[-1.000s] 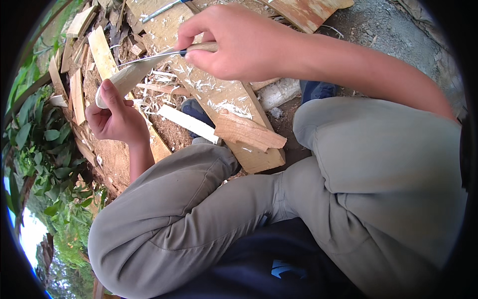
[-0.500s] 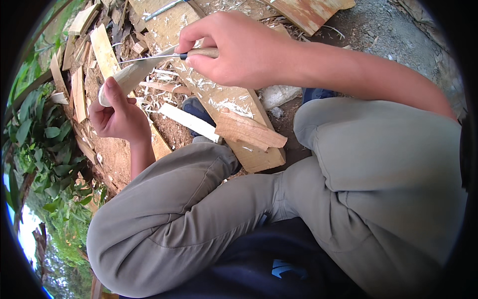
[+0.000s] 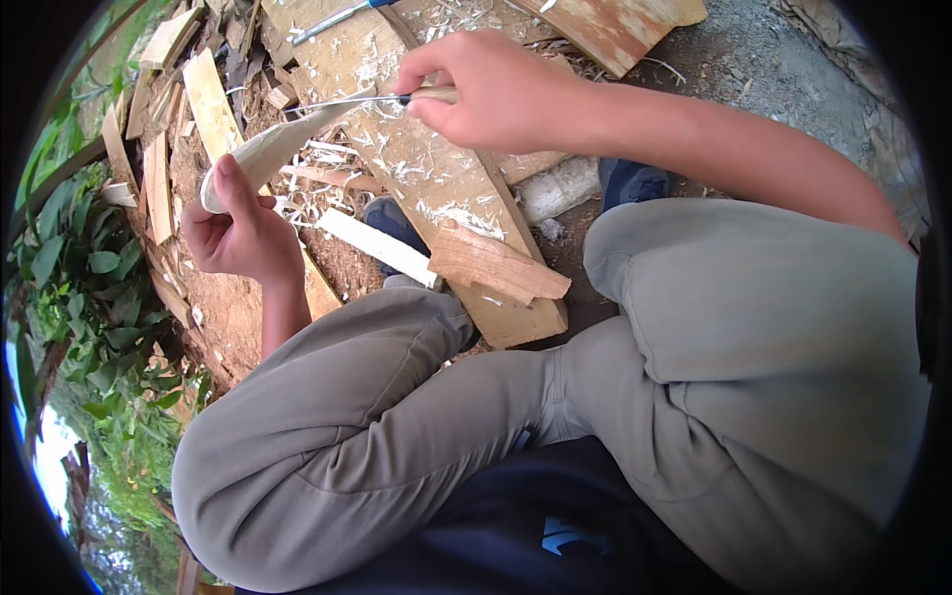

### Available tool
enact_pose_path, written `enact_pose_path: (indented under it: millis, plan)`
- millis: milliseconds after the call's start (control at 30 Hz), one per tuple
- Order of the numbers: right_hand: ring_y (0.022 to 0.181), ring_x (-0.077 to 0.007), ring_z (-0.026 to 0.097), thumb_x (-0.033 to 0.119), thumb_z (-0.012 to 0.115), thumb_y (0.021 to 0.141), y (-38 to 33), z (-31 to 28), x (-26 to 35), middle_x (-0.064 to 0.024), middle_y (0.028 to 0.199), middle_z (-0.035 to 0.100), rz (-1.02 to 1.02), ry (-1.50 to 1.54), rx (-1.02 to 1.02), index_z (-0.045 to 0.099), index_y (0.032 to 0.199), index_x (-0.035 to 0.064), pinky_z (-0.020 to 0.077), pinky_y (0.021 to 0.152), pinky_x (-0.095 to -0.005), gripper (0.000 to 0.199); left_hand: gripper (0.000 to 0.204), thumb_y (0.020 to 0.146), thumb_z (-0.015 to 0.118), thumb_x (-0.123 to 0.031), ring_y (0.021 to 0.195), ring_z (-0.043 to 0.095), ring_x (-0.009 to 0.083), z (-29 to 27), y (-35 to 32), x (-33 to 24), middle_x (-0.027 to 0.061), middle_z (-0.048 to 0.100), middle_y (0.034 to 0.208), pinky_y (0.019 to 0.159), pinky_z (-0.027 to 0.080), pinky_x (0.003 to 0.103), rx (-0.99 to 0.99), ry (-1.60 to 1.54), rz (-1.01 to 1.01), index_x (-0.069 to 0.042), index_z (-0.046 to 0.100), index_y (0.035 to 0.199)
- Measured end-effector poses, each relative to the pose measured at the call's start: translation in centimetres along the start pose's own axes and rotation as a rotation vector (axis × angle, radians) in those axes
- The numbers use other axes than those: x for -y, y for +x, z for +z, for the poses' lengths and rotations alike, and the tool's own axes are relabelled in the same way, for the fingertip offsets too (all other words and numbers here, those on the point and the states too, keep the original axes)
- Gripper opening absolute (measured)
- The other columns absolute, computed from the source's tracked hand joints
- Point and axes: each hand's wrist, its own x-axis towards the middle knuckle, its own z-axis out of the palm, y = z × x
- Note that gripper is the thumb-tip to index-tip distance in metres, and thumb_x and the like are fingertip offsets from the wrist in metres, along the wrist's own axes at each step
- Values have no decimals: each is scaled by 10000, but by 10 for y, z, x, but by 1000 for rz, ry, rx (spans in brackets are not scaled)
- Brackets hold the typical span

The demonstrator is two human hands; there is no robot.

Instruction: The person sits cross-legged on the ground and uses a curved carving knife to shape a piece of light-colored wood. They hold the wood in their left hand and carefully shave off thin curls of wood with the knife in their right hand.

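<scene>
Head view: a seated person whittles a stick over a plank.
Left hand clasps the stick's near end, steadying it — right hand fists a knife, blade on the wood.

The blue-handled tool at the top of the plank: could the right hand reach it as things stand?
Probably yes: the blue-handled tool lies uncovered just beyond the right hand, but that hand already grips a knife.
</scene>
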Motion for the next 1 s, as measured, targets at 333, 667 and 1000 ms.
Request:
enact_pose_path:
  millis: [333, 667, 1000]
  plan:
    - [928, -289, 713, 160, 620, 900, 1, -2, 21, -209, 956, 719, 80, 21, 58, 681, 1083, 0, 537, 808, -381, 251, 297, 909, 759, -200, 470, 560, 75, -3, 4, 2, 92, 660, 672, 388, 413, 182, 7, -8, 7, -33, 565, 758]
    - [792, -277, 702, 149, 619, 882, 0, 7, -22, -181, 867, 712, -5, -77, -66, 688, 1095, 11, 536, 734, -382, 264, 321, 915, 753, -216, 459, 551, 72, 0, 2, -1, 83, 648, 655, 389, 414, 181, 14, 3, -19, -37, 552, 741]
    - [954, -307, 714, 177, 617, 910, -5, 8, -15, -203, 1003, 713, 84, -77, -13, 678, 1120, 30, 544, 862, -409, 264, 338, 913, 753, -206, 465, 535, 58, 0, 7, -4, 70, 638, 643, 379, 417, 193, -20, 32, -36, -46, 539, 707]
